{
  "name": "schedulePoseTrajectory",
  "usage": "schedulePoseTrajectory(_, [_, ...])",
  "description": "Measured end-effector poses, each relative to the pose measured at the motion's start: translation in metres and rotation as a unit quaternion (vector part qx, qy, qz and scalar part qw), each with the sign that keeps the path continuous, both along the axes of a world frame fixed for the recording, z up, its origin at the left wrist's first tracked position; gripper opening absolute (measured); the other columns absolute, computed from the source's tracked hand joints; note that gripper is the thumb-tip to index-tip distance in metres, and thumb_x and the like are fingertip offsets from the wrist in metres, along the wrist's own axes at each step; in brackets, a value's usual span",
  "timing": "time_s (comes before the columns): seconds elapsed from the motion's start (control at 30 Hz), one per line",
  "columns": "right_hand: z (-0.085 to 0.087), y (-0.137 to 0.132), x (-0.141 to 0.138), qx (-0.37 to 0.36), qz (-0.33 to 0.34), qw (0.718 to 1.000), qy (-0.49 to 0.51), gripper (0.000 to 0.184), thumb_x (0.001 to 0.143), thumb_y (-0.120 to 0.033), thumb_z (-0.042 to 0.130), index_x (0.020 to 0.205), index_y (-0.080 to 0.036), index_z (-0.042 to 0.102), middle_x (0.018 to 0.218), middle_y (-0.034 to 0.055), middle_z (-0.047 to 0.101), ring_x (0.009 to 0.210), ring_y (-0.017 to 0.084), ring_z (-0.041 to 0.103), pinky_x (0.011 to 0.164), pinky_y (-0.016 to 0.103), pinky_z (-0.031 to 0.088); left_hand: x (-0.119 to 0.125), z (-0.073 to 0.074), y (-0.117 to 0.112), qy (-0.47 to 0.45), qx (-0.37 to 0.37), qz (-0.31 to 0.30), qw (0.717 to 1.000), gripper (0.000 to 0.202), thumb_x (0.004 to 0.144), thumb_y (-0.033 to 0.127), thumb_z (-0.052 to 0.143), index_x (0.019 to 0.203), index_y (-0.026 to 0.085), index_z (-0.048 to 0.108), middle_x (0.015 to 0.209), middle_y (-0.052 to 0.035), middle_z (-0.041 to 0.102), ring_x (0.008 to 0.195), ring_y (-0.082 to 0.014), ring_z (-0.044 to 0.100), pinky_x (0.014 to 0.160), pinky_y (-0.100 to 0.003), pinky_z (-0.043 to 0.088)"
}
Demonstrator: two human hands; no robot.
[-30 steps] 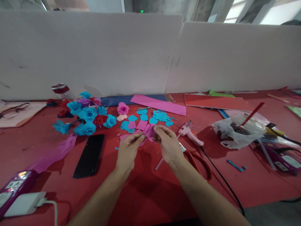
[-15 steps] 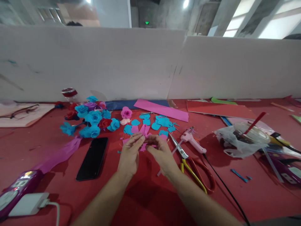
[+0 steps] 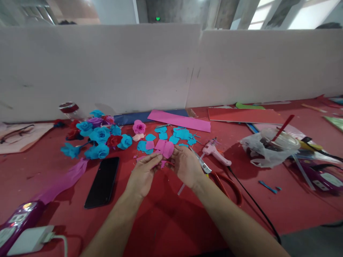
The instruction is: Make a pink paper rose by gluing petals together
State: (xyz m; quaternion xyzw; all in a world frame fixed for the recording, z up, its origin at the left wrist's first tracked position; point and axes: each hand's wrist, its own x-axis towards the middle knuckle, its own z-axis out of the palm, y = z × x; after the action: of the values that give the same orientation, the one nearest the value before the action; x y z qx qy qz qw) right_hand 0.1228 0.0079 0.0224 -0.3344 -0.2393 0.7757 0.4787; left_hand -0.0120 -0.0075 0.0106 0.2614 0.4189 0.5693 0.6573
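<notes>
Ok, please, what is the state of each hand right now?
Left hand: closed, pinching pink paper.
Right hand: half curled at the paper's edge; grip cannot be told.

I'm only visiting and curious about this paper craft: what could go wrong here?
The pink, rounded paper piece between the left hand and right hand might crease or tear. The right hand could brush the metal scissors with a red handle close beside it. The corded pink plastic glue gun may be hot.
</notes>
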Motion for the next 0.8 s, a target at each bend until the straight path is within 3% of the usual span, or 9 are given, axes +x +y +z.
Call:
schedulePoseTrajectory(0.17, [-0.0041, -0.0035, 0.0001, 0.094, -0.071, 0.990, -0.071, 0.005, 0.065, -0.025, 0.066, 0.064, -0.021, 0.067, 0.069, -0.0013, 0.066, 0.070, 0.013, 0.055, 0.070, 0.026, 0.039, 0.0037, -0.0018, -0.0007, 0.078, 0.014, 0.028, 0.996, 0.018, 0.055, 0.022, 0.080, 0.072, 0.016, 0.073, 0.071, -0.0018, 0.069, 0.063, -0.0083, 0.057, 0.064, -0.021, 0.045])
schedulePoseTrajectory(0.4, [-0.0064, -0.0047, -0.0005, 0.115, -0.103, 0.979, -0.135, 0.009, 0.064, -0.027, 0.068, 0.059, -0.021, 0.069, 0.060, -0.0013, 0.063, 0.063, 0.013, 0.052, 0.067, 0.027, 0.039, 0.0065, -0.0050, -0.0001, 0.133, 0.043, 0.039, 0.989, 0.016, 0.057, 0.025, 0.078, 0.071, 0.018, 0.074, 0.074, -0.0014, 0.069, 0.066, -0.0090, 0.057, 0.070, -0.024, 0.045])
schedulePoseTrajectory(0.57, [-0.0053, -0.0052, -0.0010, 0.180, -0.107, 0.962, -0.173, 0.006, 0.067, -0.025, 0.064, 0.063, -0.022, 0.067, 0.064, -0.0015, 0.062, 0.065, 0.014, 0.051, 0.069, 0.028, 0.040, 0.0067, -0.0065, -0.0010, 0.150, 0.048, 0.042, 0.987, 0.016, 0.060, 0.025, 0.076, 0.074, 0.018, 0.074, 0.077, -0.0017, 0.069, 0.068, -0.0101, 0.057, 0.071, -0.025, 0.044])
schedulePoseTrajectory(0.8, [-0.0074, -0.0042, 0.0002, 0.217, -0.125, 0.940, -0.232, 0.014, 0.072, -0.025, 0.060, 0.058, -0.020, 0.060, 0.061, -0.0031, 0.057, 0.061, 0.012, 0.048, 0.065, 0.027, 0.038, 0.0072, -0.0067, -0.0038, 0.159, 0.052, 0.007, 0.986, 0.014, 0.063, 0.027, 0.074, 0.073, 0.018, 0.073, 0.071, -0.0015, 0.067, 0.067, -0.0111, 0.055, 0.069, -0.024, 0.042])
